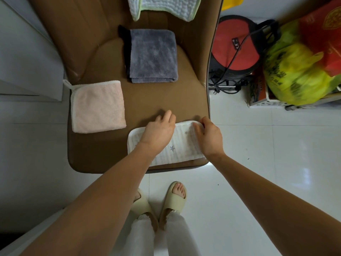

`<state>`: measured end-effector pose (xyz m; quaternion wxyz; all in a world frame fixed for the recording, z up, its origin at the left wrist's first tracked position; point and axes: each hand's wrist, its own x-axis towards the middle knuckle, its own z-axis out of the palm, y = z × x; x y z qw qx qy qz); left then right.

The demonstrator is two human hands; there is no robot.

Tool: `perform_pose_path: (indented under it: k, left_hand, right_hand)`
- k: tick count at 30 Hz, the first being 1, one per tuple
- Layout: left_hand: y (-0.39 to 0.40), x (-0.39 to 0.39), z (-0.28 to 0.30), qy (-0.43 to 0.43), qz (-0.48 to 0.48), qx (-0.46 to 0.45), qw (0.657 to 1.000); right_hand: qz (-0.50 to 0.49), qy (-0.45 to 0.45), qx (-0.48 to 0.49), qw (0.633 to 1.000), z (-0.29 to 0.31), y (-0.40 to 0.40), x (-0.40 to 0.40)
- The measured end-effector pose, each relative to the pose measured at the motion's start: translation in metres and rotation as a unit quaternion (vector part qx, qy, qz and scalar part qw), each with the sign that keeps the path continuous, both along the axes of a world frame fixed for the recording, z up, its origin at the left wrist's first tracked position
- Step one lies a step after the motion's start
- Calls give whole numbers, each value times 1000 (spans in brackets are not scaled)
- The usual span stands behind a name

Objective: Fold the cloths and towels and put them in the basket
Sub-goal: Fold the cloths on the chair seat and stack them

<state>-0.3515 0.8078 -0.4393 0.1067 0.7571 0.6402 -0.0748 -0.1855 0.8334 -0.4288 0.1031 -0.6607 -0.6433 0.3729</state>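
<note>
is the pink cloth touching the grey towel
Apart. The head view shows the pink cloth lying left of the grey towel, with a bare strip of brown chair seat plainly between them.

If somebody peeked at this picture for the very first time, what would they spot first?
Probably the two bare hands at the near edge of the brown padded chair seat: the left hand rests on a white folded cloth with grey stars while the right hand pinches its far corner. Next, the grey fluffy folded towel mid-seat and the pale pink square cloth at the left edge.

left hand (159, 131) flat, right hand (209, 138) pinching
</note>
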Motion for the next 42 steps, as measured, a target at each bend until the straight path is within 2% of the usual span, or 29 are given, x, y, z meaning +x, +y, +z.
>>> perform_pose_path:
  k: [4, 9, 13, 16, 20, 23, 26, 28, 32, 35, 37, 38, 39, 40, 42]
  left_hand:
    - [-1, 0, 0, 21, -70, 3, 997]
    - [4, 3, 6, -39, 84, -17, 995]
    - [-11, 8, -1, -165, 201, 72, 963]
    - [-27, 6, -18, -142, 146, 134, 970]
    - [-34, 0, -32, -47, 79, 62, 994]
    - [-27, 2, -35, -26, 105, 37, 993]
    - [-21, 5, -37, -20, 114, 27, 993]
    - [-20, 3, -37, -25, 116, 17, 993]
    - [-26, -3, -32, -54, 131, 2, 990]
    - [-40, -12, -19, -142, 144, 36, 979]
    - [-52, -14, -4, -233, 232, 104, 939]
    - [-57, -14, 5, -273, 314, 138, 899]
    - [-61, -14, 11, -307, 417, 163, 840]
    - [-63, -18, 15, -343, 535, 164, 754]
    - [-62, -30, 19, -414, 732, 49, 539]
  right_hand:
    - [-1, 1, 8, 1000, -6, 1, 1]
    - [0, -4, 22, 1000, -10, 0, 1]
    - [-35, -11, 50, 998, -10, 8, -4]
    - [-15, -15, 73, 997, -14, 18, -9]
    - [162, -140, 144, 966, -25, 37, -7]
    - [159, -170, 154, 960, -30, 66, -9]
    - [94, -154, 141, 973, -36, 82, -12]
    - [61, -152, 139, 977, -36, 82, -14]
    - [96, -177, 122, 972, -33, 79, -9]
    - [119, -170, 204, 957, -25, 62, -8]
    - [153, -181, 252, 938, -20, 40, -13]
    - [194, -171, 251, 933, -18, 29, -17]
    - [246, -151, 242, 926, -17, 19, -22]
    - [300, -133, 227, 917, -16, 11, -27]
    - [382, -126, 200, 894, -18, 3, -36]
